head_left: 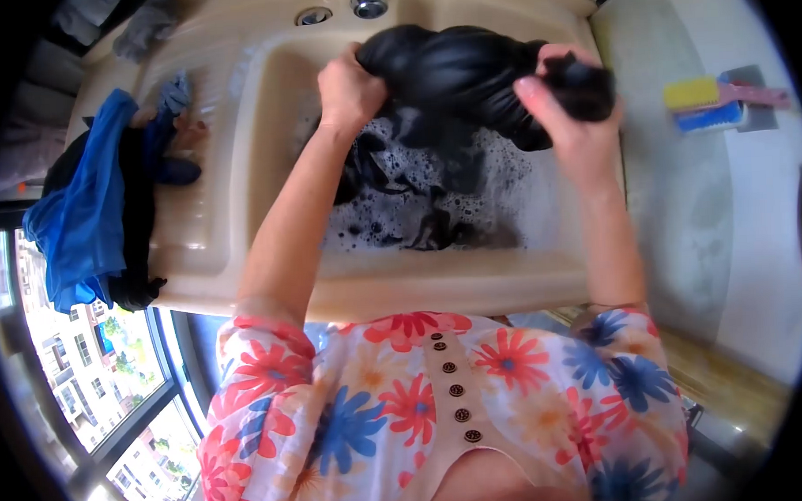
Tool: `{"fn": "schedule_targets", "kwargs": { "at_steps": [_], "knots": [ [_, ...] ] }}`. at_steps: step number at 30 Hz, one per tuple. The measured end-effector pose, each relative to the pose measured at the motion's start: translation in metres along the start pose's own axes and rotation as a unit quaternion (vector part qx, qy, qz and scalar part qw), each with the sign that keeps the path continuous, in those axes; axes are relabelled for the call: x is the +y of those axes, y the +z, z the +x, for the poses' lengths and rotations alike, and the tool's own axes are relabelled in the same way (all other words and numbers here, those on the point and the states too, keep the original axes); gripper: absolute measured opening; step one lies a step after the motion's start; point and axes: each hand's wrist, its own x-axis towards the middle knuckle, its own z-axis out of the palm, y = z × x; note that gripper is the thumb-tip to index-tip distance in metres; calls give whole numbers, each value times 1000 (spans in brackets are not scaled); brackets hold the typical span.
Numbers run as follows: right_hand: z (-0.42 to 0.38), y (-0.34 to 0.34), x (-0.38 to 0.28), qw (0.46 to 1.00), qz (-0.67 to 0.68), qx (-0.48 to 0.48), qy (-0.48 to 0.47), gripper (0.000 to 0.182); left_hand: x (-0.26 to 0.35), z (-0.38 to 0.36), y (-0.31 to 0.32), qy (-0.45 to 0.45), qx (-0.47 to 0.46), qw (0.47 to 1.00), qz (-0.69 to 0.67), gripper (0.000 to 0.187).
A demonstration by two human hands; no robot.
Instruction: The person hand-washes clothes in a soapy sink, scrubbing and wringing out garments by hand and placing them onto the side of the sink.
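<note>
A bunched black garment [456,67] stretches between my two hands over the sink basin [280,193]. Its left end is gripped in the closed fist of my left hand [349,89]. On the other side my right hand [577,112] is wrapped round the cloth, thumb across the front, with a dark end sticking out past the fingers. Beneath it, soapy water [496,181] with white suds fills the basin, and more dark cloth [435,227] lies partly sunk in it.
Blue and black clothes [90,199] hang over the left edge of the ribbed washboard side [196,205]. A chrome faucet [368,2] stands at the back of the sink. To the right, a scrubbing brush [705,94] with yellow and blue parts rests on the ledge. A window [114,375] is at lower left.
</note>
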Motion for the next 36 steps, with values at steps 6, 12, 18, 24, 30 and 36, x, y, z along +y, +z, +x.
{"fn": "schedule_targets", "kwargs": {
  "at_steps": [6,12,18,24,30,36],
  "knots": [
    [-19,-15,81,815,412,47,406,26,65,-8,-15,235,159,959,-30,25],
    [-28,-8,118,973,62,-128,182,20,125,-80,1,458,81,885,5,21],
    [16,-2,96,902,30,-211,376,28,137,-117,23,511,54,858,7,24],
    [1,24,109,924,-120,-246,267,29,110,-131,47,531,-49,846,11,26],
    [-23,24,149,924,-145,-190,300,29,59,-121,39,433,-151,888,39,26],
    [-15,41,112,831,287,-108,465,23,-2,-54,-105,69,4,997,-26,58]
  ]
}}
